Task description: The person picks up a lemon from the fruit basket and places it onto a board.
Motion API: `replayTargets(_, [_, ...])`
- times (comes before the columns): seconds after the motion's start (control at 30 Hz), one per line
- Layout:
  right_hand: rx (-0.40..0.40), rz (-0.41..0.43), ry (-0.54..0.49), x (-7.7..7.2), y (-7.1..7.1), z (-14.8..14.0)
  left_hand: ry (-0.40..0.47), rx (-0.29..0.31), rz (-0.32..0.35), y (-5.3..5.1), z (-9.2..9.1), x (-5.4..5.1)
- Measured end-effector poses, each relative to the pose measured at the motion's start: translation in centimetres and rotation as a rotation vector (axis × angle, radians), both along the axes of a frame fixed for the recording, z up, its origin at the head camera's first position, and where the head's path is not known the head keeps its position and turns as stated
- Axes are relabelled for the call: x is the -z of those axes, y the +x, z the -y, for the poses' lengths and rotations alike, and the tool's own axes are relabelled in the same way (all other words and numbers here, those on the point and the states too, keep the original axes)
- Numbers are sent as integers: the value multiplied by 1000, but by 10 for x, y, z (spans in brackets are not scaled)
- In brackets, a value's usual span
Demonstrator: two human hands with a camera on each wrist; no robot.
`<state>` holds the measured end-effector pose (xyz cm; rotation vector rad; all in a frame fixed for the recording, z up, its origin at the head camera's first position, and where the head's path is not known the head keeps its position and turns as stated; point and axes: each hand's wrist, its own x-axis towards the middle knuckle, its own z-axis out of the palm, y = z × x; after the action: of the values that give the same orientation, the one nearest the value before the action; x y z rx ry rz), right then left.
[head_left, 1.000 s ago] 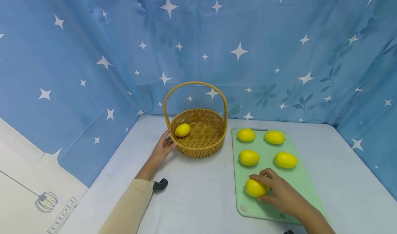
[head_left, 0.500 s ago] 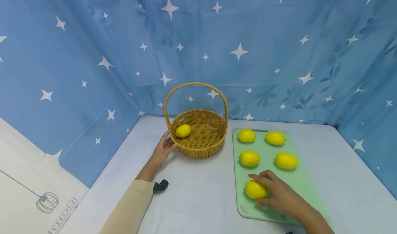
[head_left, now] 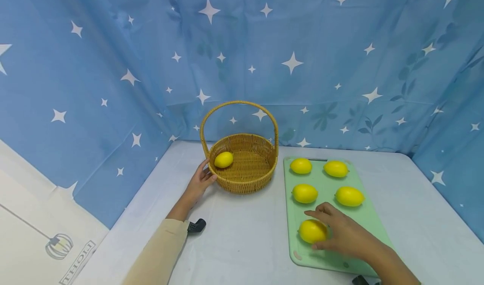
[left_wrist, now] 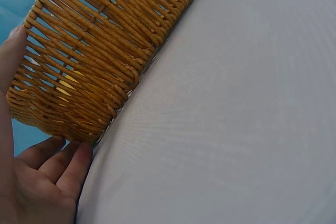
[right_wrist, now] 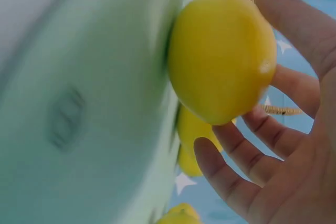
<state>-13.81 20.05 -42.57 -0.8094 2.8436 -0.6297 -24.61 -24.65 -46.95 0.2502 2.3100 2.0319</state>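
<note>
A wicker basket [head_left: 242,186] with a tall arched handle stands at the back of the table, one lemon [head_left: 224,160] lying at its left inside. My left hand [head_left: 198,183] holds the basket's left side; in the left wrist view the thumb lies at the rim and the fingers touch the woven wall [left_wrist: 100,51]. On a pale green cutting board [head_left: 359,243] lie several lemons. My right hand [head_left: 342,230] is around the nearest lemon [head_left: 313,231], thumb and fingers spread. In the right wrist view that lemon [right_wrist: 220,59] rests against the board, and the thumb stands off it.
The other lemons on the board, such as the front-right one [head_left: 349,196], sit farther back. A white cloth covers the table [head_left: 242,243]. Behind hangs a blue curtain [head_left: 242,45] with white stars. A black device [head_left: 196,226] is at the left wrist.
My right hand's thumb and fingers have spread away from the nearest lemon, which stays on the board. The left hand and basket have not moved; the head view has shifted slightly.
</note>
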Motion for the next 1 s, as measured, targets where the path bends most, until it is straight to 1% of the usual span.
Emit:
replayTargets(0.13, [-80, -30, 3, -11, -9, 1, -3, 0, -3, -2, 1, 1])
replayTargets(0.23, [-124, -33, -2, -20, -17, 5, -4, 1, -3, -3, 1, 2])
replayTargets(0.37, [-167, -47, 20, -32, -32, 12, 6, -3, 0, -3, 1, 2])
replayTargets(0.57, [-258, -89, 64, -44, -61, 29, 5, -7, 5, -3, 1, 0])
replayTargets(0.77, [-332, -90, 104, -58, -94, 55, 1, -7, -9, -3, 2, 0])
replayTargets(0.87, [-358, -88, 135, -65, -106, 71, -7, -5, -8, -5, 3, 3])
replayTargets(1.0, [-381, -86, 167, -72, -119, 93, 5, 1, 0, -14, 4, 14])
